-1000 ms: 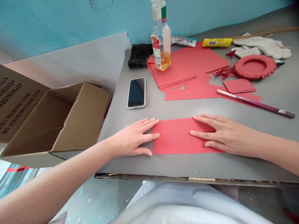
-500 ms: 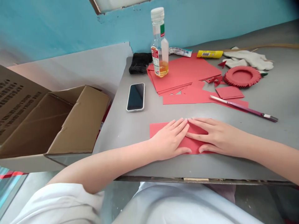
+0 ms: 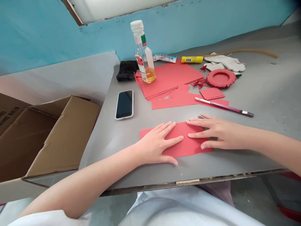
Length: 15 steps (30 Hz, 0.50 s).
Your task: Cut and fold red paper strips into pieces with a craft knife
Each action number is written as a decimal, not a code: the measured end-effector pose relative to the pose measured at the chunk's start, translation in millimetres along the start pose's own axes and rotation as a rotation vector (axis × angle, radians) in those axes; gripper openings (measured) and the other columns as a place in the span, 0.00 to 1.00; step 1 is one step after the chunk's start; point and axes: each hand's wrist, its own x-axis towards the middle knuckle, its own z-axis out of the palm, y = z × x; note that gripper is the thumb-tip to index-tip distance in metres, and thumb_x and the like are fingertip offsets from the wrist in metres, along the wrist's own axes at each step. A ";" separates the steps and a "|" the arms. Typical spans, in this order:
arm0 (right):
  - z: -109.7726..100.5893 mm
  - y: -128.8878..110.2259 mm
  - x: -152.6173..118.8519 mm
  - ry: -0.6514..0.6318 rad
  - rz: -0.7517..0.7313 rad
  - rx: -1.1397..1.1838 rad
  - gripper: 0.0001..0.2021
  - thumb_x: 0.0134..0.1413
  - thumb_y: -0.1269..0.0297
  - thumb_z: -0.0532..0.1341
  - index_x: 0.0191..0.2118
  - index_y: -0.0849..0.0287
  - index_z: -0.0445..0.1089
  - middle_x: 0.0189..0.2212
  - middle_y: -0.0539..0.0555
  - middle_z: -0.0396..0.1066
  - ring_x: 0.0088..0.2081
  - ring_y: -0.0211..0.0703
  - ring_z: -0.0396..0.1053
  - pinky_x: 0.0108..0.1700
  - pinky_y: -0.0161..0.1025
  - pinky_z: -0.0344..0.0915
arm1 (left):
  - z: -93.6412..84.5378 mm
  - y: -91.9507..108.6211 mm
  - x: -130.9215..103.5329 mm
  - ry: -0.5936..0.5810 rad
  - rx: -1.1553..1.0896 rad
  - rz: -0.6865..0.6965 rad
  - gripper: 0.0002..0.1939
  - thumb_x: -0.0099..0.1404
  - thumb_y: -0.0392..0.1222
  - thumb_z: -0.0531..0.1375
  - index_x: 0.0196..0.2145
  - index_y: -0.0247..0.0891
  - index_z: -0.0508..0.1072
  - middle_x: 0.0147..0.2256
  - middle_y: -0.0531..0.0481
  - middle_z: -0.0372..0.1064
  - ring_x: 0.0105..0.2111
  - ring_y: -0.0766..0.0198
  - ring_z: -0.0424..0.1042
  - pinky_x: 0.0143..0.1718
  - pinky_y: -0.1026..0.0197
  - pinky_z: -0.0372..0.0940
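A strip of red paper (image 3: 184,146) lies flat near the front edge of the grey table. My left hand (image 3: 158,141) rests on its left half, fingers spread and palm down. On its right end lies my right hand (image 3: 215,132), also flat with the fingers apart, the fingertips touching the paper. Beyond my right hand is a craft knife (image 3: 228,106) with a purple handle, its blade pointing left. Behind it are a small red folded paper piece (image 3: 212,93) and a larger cut red sheet (image 3: 168,103).
A glass bottle (image 3: 144,62) stands on stacked red paper (image 3: 174,73). Nearby lie a phone (image 3: 124,104), black cloth (image 3: 127,70), glue stick (image 3: 192,59), squeezed tube (image 3: 164,58), white gloves (image 3: 225,62) and a round red paper piece with a jagged rim (image 3: 221,78). A cardboard box (image 3: 63,135) stands at left.
My hands have moved apart over the red paper, baring its middle, and their fingers have spread wider. The camera view has turned, so the table items appear further left.
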 end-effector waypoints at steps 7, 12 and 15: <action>-8.0 8.8 -10.3 0.033 0.014 0.047 0.17 0.55 0.54 0.55 0.51 0.42 0.66 0.60 0.44 0.52 0.61 0.53 0.47 0.60 0.54 0.50 | -13.4 -22.3 -48.8 -0.039 0.097 -0.025 0.33 0.61 0.62 0.50 0.59 0.43 0.58 0.63 0.39 0.38 0.62 0.46 0.43 0.58 0.45 0.48; -3.6 17.4 -15.8 0.064 -0.087 -0.002 0.17 0.58 0.59 0.53 0.52 0.48 0.66 0.59 0.47 0.54 0.60 0.46 0.52 0.62 0.49 0.46 | -19.2 -41.4 -98.8 -0.072 0.182 -0.059 0.26 0.64 0.55 0.52 0.58 0.48 0.57 0.64 0.45 0.37 0.61 0.50 0.46 0.56 0.48 0.55; -0.4 21.1 -22.6 0.119 -0.102 -0.025 0.17 0.58 0.62 0.53 0.52 0.52 0.67 0.56 0.50 0.60 0.58 0.45 0.55 0.62 0.50 0.48 | -24.1 -46.5 -114.2 -0.069 0.257 -0.052 0.23 0.65 0.52 0.53 0.56 0.47 0.61 0.63 0.44 0.43 0.60 0.51 0.51 0.54 0.49 0.58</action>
